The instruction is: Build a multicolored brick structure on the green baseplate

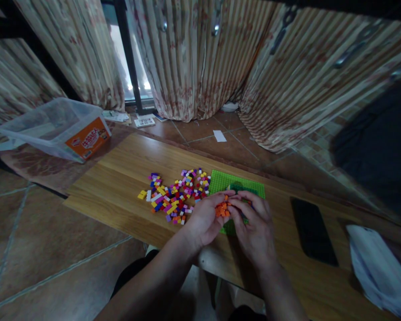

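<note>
Several small orange building bricks [222, 210] lie cupped in my left hand [205, 218], whose fingers curl around them. My right hand [254, 218] closes in from the other side, thumb and fingertips pinched at the orange bricks. Both hands are over a bright green studded baseplate [220, 180], hiding much of it. Some darker green pieces [243, 188] show on the plate just beyond my fingers. Left of the hands spreads a loose pile of mixed bricks [172, 198] in yellow, purple, red, white, blue and pink.
A black phone [314, 232] and a white plastic packet [381, 263] lie right of my hands on the wooden table [120, 178]. A clear plastic bin [53, 129] with an orange label stands at the far left. Striped curtains [200, 58] hang behind, above a tiled floor.
</note>
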{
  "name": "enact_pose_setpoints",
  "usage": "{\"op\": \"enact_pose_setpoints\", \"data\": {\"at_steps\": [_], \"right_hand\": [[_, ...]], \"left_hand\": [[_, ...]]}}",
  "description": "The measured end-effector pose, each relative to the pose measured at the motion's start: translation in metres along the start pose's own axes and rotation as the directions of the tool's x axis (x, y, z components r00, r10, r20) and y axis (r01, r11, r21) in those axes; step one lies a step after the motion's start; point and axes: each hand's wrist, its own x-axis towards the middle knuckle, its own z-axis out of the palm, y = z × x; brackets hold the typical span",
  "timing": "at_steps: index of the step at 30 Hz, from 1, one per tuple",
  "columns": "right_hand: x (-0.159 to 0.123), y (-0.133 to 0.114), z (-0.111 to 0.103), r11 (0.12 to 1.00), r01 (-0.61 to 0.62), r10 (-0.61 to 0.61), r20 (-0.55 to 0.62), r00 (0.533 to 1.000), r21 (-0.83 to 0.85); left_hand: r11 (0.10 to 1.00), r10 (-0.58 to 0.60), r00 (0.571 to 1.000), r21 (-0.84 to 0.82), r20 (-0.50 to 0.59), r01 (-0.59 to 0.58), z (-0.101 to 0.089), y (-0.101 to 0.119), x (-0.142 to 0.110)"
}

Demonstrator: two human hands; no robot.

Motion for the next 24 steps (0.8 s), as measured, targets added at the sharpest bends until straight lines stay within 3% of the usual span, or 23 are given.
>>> {"op": "enact_pose_setpoints", "data": {"at_steps": [5,7,10,13,18,21,24], "right_hand": [[0.001,0.004,-0.01,0.971,-0.172,0.197,-0.149,0.969,0.167],[0.001,0.01,-0.015,0.923,-0.289,0.341,-0.196,0.919,0.254],[-0.001,0.022,-0.02,0.799,-0.485,0.565,-0.171,0.807,0.355],[-0.003,0.029,-0.023,0.717,-0.592,0.668,-0.118,0.735,0.367],[-0.006,0.025,-0.023,0.721,-0.616,0.64,0.036,0.768,0.316],[-0.007,0.023,-0.023,0.754,-0.595,0.606,0.054,0.793,0.279],[-0.008,0.025,-0.021,0.816,-0.518,0.525,0.047,0.85,0.257]], "left_hand": [[0.997,-0.063,0.998,-0.033,0.022,0.064,0.001,0.004,-0.004],[1.0,-0.027,0.998,-0.007,-0.049,0.026,0.001,0.008,-0.005],[0.996,0.085,0.987,0.052,-0.138,-0.078,-0.002,0.013,-0.004],[0.989,0.113,0.984,0.11,-0.14,-0.098,-0.004,0.015,-0.002],[0.975,0.13,0.982,0.197,-0.14,-0.101,-0.002,0.01,-0.003],[0.97,0.14,0.978,0.221,-0.151,-0.105,-0.001,0.008,-0.003],[0.966,0.144,0.978,0.234,-0.152,-0.106,-0.001,0.008,-0.004]]}}
